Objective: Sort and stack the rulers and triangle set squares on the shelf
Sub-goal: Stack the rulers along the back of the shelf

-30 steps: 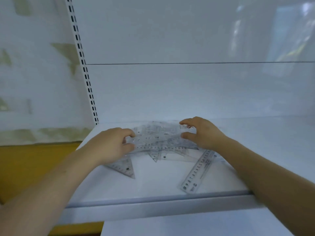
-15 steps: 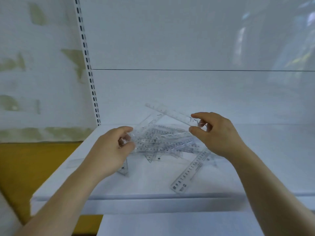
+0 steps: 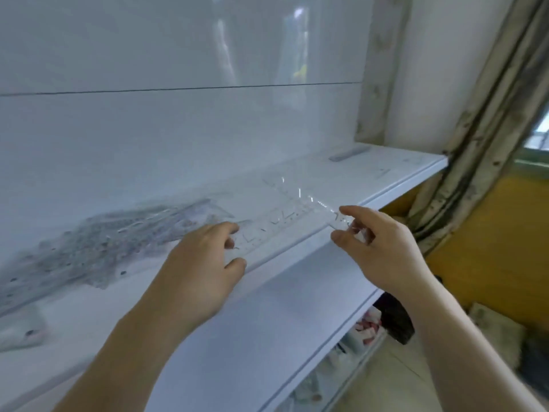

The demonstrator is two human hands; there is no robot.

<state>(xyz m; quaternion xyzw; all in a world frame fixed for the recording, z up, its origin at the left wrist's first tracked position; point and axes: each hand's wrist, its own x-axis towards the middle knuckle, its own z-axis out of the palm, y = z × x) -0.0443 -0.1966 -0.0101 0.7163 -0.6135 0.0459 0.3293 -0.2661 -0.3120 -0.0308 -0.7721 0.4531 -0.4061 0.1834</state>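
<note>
A shop or stockroom is suggested by the white metal display shelf (image 3: 386, 176) with its glossy back panel (image 3: 178, 55), by small packaged goods (image 3: 367, 325) glimpsed on a lower tier, and by the stained wall corner (image 3: 463, 138) and yellow wall (image 3: 505, 233) beside it.

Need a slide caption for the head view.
Both hands hold clear rulers above a white shelf.

A yellow wall (image 3: 502, 248) is showing on the right. A dirty window frame (image 3: 487, 114) is standing beside it. Something dark (image 3: 396, 321), maybe a bag, is sitting low down.
</note>
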